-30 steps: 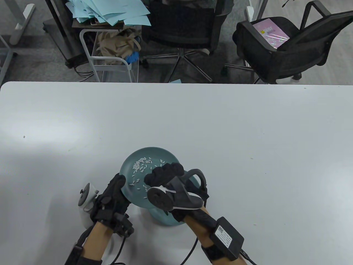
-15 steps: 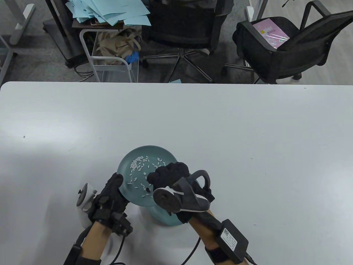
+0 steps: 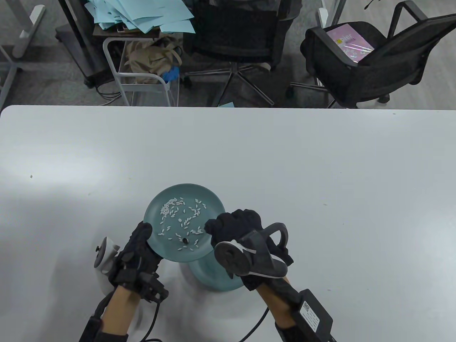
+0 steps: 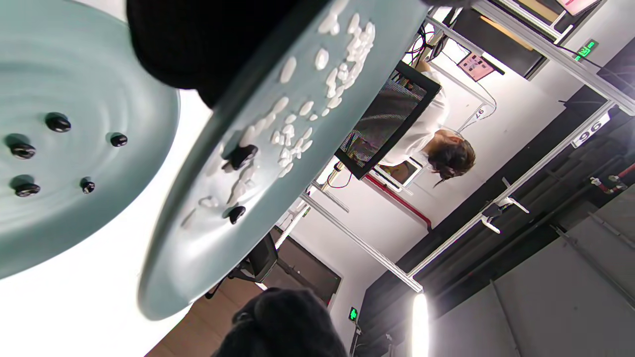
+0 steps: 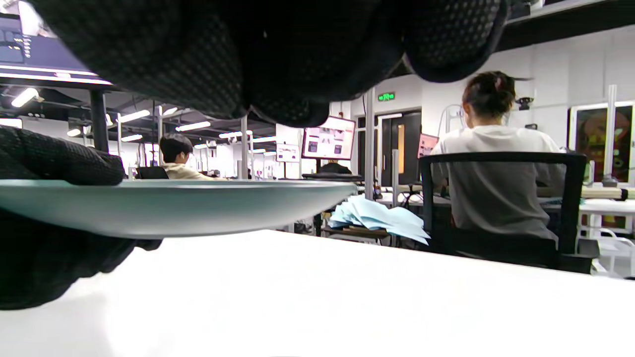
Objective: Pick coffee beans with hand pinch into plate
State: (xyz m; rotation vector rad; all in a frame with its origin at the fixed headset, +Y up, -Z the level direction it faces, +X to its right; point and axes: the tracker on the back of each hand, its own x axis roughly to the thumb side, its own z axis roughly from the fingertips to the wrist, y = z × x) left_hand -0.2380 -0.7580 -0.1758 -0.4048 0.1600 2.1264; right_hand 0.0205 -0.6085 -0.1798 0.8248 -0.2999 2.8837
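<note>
My left hand (image 3: 145,231) grips the left rim of a teal plate (image 3: 206,210) and holds it above the table. The plate carries white rice grains (image 3: 172,208) and a dark coffee bean (image 3: 185,241). The left wrist view shows two beans (image 4: 239,156) on this plate (image 4: 317,139). A second teal plate (image 3: 217,279) lies on the table beneath, with several coffee beans (image 4: 58,123) on it. My right hand (image 3: 231,228) is at the raised plate's right edge, over the lower plate, fingers curled together. No bean shows between them.
The white table (image 3: 320,178) stretches far and right of the plates. A small speck (image 3: 31,176) lies at the left. Two black office chairs (image 3: 356,64) and a cart with blue papers (image 3: 142,17) stand beyond the far edge.
My right hand has drawn back to the right, off the raised plate, uncovering a dark bean. My left hand has shifted the plate a little left and away.
</note>
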